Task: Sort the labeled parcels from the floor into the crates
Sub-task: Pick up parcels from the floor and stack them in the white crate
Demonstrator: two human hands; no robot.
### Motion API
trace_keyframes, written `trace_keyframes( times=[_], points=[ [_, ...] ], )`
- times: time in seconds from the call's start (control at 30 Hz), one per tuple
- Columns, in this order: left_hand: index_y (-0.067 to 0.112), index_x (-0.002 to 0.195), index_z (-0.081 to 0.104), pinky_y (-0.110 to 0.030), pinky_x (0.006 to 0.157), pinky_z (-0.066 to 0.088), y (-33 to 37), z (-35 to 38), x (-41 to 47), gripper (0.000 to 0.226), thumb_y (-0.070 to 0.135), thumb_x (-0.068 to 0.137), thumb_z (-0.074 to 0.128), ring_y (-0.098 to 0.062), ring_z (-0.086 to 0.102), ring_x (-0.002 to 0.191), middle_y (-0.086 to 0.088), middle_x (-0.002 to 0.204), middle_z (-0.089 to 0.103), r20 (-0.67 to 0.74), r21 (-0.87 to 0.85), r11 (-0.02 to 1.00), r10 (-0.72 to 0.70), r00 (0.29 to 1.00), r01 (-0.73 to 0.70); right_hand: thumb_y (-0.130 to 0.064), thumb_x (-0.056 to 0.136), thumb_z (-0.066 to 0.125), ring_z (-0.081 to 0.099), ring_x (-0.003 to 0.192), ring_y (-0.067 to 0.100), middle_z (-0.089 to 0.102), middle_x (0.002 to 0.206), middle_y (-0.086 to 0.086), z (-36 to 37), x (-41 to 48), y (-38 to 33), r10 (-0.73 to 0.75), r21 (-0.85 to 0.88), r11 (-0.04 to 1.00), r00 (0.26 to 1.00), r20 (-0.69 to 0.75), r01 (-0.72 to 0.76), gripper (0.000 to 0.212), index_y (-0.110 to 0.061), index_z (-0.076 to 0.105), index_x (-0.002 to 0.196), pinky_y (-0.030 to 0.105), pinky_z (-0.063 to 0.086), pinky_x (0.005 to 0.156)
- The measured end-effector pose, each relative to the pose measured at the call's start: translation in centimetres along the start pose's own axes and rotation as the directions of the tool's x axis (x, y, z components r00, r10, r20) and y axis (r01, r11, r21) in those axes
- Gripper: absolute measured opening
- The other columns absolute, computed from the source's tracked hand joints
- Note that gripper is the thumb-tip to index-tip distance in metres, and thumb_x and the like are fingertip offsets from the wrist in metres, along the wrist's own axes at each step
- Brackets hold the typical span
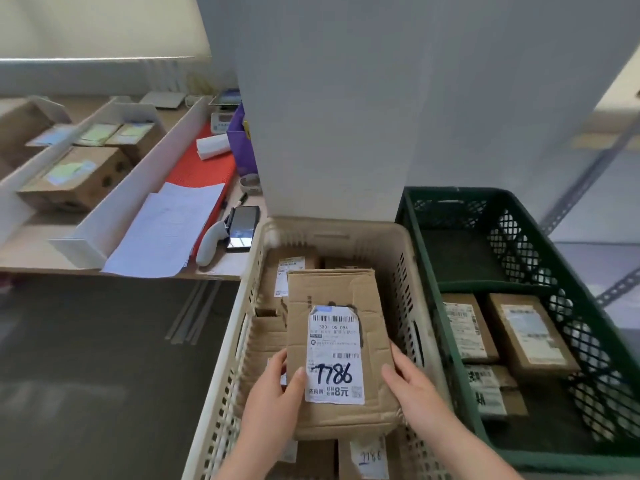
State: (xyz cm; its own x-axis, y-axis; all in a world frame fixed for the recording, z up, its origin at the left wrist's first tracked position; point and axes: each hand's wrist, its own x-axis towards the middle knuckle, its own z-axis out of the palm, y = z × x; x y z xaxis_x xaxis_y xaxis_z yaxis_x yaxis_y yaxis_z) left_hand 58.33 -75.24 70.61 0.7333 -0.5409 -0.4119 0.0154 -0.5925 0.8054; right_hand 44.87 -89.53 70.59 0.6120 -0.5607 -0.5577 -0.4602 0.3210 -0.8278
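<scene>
A crumpled cardboard parcel [341, 344] with a white label marked 7786 sits over the beige crate [401, 237]. My left hand [277, 393] grips its near left edge, thumb on the label. My right hand [412, 386] grips its near right edge. Under it the beige crate holds several other labeled parcels, one at the front [367, 457] also marked 7786. To the right, the green crate [433, 271] holds three labeled parcels [530, 330] in its near compartment.
A wooden table [34, 251] at left carries white dividers, cardboard boxes [74, 178], papers [169, 230], a red sheet, a handheld scanner with a phone [239, 230] and a purple box. A large white-grey box [346, 116] stands behind the crates. Dark floor [104, 375] lies lower left.
</scene>
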Motion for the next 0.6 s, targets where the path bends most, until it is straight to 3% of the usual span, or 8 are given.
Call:
trace_keyframes(
  times=[0.1, 0.17, 0.27, 0.47, 0.53, 0.6],
  points=[
    [0.03, 0.126, 0.047, -0.032, 0.087, 0.054, -1.2, -0.3, 0.3, 0.03, 0.028, 0.096, 0.05, -0.002, 0.061, 0.101, 0.019, 0.111, 0.062, 0.006, -0.002, 0.999, -0.053, 0.999, 0.053, -0.022, 0.1, 0.042, 0.035, 0.123, -0.001, 0.037, 0.141, -0.021, 0.8, 1.3, 0.4, 0.013, -0.005, 1.0, 0.998, 0.058, -0.013, 0.052, -0.03, 0.023, 0.147, 0.022, 0.027, 0.107],
    [0.024, 0.134, 0.046, -0.03, 0.086, 0.053, -2.2, -0.8, 0.3, 0.04, 0.028, 0.095, 0.052, -0.003, 0.061, 0.1, 0.014, 0.116, 0.062, 0.001, 0.028, 0.996, -0.085, 0.996, 0.085, -0.019, 0.1, 0.042, 0.039, 0.115, -0.007, 0.039, 0.127, -0.03, 1.4, 1.5, 1.1, 0.027, -0.011, 1.0, 0.994, 0.104, -0.025, 0.052, -0.03, 0.024, 0.147, 0.012, 0.029, 0.098],
    [0.027, 0.129, 0.049, -0.032, 0.085, 0.053, -2.8, -1.5, 0.8, 0.037, 0.027, 0.093, 0.055, -0.003, 0.062, 0.096, 0.013, 0.114, 0.064, 0.022, 0.055, 0.992, -0.117, 0.993, 0.115, -0.016, 0.099, 0.044, 0.042, 0.101, -0.021, 0.042, 0.113, -0.037, 2.1, 1.7, 2.5, 0.054, 0.004, 0.998, 0.992, 0.117, -0.055, 0.05, -0.032, 0.029, 0.143, -0.002, 0.036, 0.083],
    [0.032, 0.131, 0.046, -0.024, 0.078, 0.053, -2.1, -1.3, 1.5, 0.037, 0.03, 0.095, 0.051, 0.004, 0.063, 0.089, 0.02, 0.11, 0.063, 0.059, 0.081, 0.993, -0.085, 0.995, 0.08, -0.018, 0.098, 0.046, 0.04, 0.122, -0.002, 0.042, 0.137, -0.022, 2.3, 1.2, 2.7, 0.067, 0.037, 0.997, 0.996, 0.063, -0.069, 0.054, -0.03, 0.026, 0.146, 0.02, 0.031, 0.107],
    [0.031, 0.129, 0.046, -0.027, 0.079, 0.054, -2.3, -1.3, 1.3, 0.036, 0.031, 0.094, 0.053, 0.0, 0.063, 0.092, 0.017, 0.113, 0.062, 0.079, 0.074, 0.993, -0.102, 0.992, 0.096, -0.016, 0.097, 0.047, 0.043, 0.118, -0.002, 0.044, 0.13, -0.025, 1.9, 0.9, 2.5, 0.08, 0.05, 0.995, 0.995, 0.055, -0.082, 0.054, -0.032, 0.026, 0.145, 0.021, 0.034, 0.104],
    [0.031, 0.115, 0.051, -0.029, 0.076, 0.055, -2.6, -1.6, 0.7, 0.026, 0.027, 0.091, 0.059, -0.005, 0.064, 0.09, 0.014, 0.107, 0.064, 0.092, 0.019, 0.992, -0.129, 0.987, 0.128, -0.014, 0.096, 0.048, 0.049, 0.105, -0.01, 0.047, 0.119, -0.032, 1.3, 0.6, 2.7, 0.069, 0.034, 0.997, 0.994, 0.08, -0.072, 0.052, -0.038, 0.029, 0.139, 0.014, 0.042, 0.094]
  ],
)
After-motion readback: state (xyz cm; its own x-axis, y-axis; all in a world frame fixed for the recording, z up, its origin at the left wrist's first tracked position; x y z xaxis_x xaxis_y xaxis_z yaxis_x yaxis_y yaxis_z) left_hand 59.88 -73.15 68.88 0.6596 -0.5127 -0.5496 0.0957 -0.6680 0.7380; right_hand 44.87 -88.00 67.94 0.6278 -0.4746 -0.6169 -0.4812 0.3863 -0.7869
